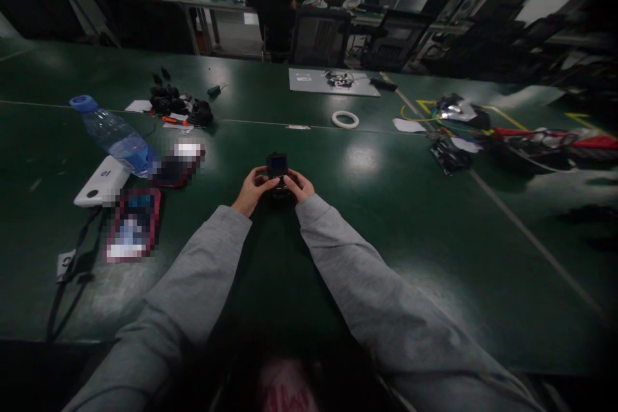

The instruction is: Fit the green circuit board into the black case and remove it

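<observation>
A small black device with a dark screen (279, 163) is upright on the green table (386, 219) in front of me. My left hand (255, 189) grips its left side, fingers curled behind and thumb on the front below the screen. From the other side my right hand (300, 186) holds it the same way, its thumb close to the left one. What kind of device it is I cannot make out, and its back is hidden.
To the left are a plastic bottle (118, 138), a white power bank (102, 181) with a cable and two blurred phone-like objects. Farther off lie black parts (178, 106), a tape roll (345, 119) and a grey board (309, 82). Wires (521, 138) clutter the right. People sit beyond.
</observation>
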The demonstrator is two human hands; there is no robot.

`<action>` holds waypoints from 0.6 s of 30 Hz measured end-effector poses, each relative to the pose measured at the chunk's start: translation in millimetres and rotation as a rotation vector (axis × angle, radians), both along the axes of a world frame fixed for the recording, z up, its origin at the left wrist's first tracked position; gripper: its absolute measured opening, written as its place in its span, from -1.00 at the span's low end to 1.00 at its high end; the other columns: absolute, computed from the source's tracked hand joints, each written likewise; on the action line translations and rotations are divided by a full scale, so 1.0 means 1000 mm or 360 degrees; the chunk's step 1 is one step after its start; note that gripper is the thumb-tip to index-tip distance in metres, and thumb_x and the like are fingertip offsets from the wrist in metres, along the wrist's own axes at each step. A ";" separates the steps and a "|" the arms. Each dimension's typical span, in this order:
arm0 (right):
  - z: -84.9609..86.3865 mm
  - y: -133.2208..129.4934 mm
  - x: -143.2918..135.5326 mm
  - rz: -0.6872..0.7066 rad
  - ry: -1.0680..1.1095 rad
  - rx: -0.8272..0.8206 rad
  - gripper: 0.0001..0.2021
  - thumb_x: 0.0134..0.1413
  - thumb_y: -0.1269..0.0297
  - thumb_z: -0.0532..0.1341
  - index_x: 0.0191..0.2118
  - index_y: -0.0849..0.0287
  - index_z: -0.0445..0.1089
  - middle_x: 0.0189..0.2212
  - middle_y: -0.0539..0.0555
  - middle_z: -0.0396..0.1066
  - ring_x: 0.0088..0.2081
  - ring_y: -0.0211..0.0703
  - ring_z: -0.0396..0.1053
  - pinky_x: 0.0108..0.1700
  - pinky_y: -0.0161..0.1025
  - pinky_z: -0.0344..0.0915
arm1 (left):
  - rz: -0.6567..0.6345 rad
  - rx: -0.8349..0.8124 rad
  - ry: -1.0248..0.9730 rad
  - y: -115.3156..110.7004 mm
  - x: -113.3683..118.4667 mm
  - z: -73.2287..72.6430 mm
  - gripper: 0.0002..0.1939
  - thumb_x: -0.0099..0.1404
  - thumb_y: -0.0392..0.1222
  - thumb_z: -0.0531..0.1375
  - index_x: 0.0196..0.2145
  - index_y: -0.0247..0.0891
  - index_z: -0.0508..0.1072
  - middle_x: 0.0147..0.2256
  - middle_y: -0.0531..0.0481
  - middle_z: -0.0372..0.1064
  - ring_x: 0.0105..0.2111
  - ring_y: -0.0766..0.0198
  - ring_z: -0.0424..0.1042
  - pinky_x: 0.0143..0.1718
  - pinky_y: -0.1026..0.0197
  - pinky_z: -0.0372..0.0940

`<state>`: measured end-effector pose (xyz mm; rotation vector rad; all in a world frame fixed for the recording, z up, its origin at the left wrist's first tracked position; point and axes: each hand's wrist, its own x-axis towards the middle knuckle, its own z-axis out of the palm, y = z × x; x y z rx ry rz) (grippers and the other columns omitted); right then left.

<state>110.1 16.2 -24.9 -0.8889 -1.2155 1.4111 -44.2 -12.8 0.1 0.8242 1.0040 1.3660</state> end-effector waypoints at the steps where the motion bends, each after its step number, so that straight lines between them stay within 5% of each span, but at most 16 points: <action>1: 0.000 0.000 0.000 0.0002 0.0009 -0.0004 -0.28 -0.18 -0.20 0.38 0.03 0.22 0.36 -0.14 0.15 0.44 -0.09 -0.08 0.42 0.09 -0.06 0.33 | -0.0001 0.0003 -0.0004 0.000 0.000 -0.001 -0.36 -0.11 -0.13 0.47 -0.06 -0.22 0.39 -0.39 0.10 0.35 -0.34 0.34 0.40 -0.18 0.21 0.28; 6: -0.004 0.003 -0.001 -0.0058 0.0041 -0.0051 -0.28 -0.21 -0.19 0.39 0.01 0.21 0.36 -0.13 0.15 0.43 -0.11 -0.10 0.43 0.09 -0.07 0.32 | -0.0029 -0.0005 -0.0079 0.002 0.001 -0.001 -0.43 -0.03 -0.08 0.45 -0.07 -0.21 0.40 -0.34 0.07 0.40 -0.30 0.33 0.44 -0.21 0.25 0.29; 9: -0.008 0.007 -0.006 -0.0038 0.0080 -0.0126 -0.26 -0.28 -0.21 0.40 -0.02 0.21 0.36 -0.14 0.14 0.44 -0.12 -0.11 0.43 0.09 -0.09 0.33 | -0.0036 -0.0026 -0.0282 0.007 0.003 0.002 -0.50 0.10 0.15 0.33 -0.14 -0.25 0.44 -0.25 -0.03 0.47 -0.25 0.29 0.46 -0.21 0.26 0.31; 13: -0.014 0.013 -0.021 -0.0031 0.0163 -0.0244 -0.21 -0.39 -0.26 0.41 -0.06 0.21 0.34 -0.14 0.15 0.43 -0.11 -0.08 0.43 0.07 -0.08 0.34 | -0.0220 -0.0218 -0.0488 0.014 0.005 0.005 -0.32 0.22 0.41 0.03 -0.18 -0.31 0.50 -0.25 -0.15 0.51 -0.19 0.14 0.49 -0.16 0.14 0.36; 18: -0.014 0.007 -0.038 -0.0170 0.0007 0.0019 -0.28 -0.27 -0.33 0.33 -0.13 0.17 0.28 -0.12 0.16 0.39 -0.07 -0.11 0.39 0.05 -0.11 0.35 | -0.0215 -0.0360 -0.0611 0.017 0.005 0.005 -0.30 0.30 0.37 -0.08 -0.08 -0.30 0.51 -0.22 -0.14 0.53 -0.14 0.14 0.50 -0.07 0.10 0.36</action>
